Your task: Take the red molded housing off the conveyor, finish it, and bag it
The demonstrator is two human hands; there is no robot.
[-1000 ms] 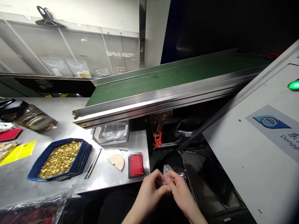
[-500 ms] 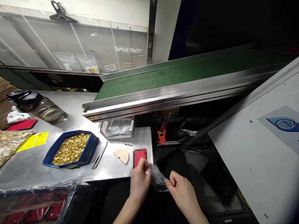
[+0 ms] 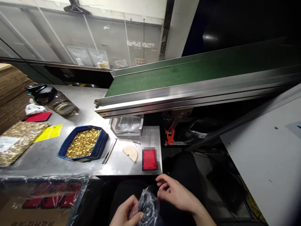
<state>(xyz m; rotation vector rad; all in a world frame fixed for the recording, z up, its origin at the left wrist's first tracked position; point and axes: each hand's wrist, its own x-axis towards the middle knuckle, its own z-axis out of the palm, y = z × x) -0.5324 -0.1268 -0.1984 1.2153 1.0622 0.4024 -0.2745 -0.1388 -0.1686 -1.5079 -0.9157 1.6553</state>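
My left hand [image 3: 128,211] is closed around a crumpled clear plastic bag [image 3: 148,207] low in the view, in front of my lap. Beside the bag's right side, my right hand [image 3: 175,193] has loosely bent fingers set apart, with nothing seen between them. Just above the hands, on the table corner, lies a flat red piece with a dark edge [image 3: 150,159], blurred into blocks. A beige part-disc with a notch [image 3: 130,153] rests to its left, below a small metal tool [image 3: 136,142], possibly nail clippers.
A blue bin of small gold pieces [image 3: 82,143] stands on the metal table [image 3: 91,169], near a thin utility knife [image 3: 109,151]. A green conveyor [image 3: 155,77] slopes over a grey tray [image 3: 127,128]. Lower left, a plastic-lined carton [image 3: 77,196] holds red pieces. A bottle [image 3: 58,102] stands behind.
The bag, stretched between both hands before, is now bunched in my left hand, lower down. My right hand has come off it. The view has shifted left.
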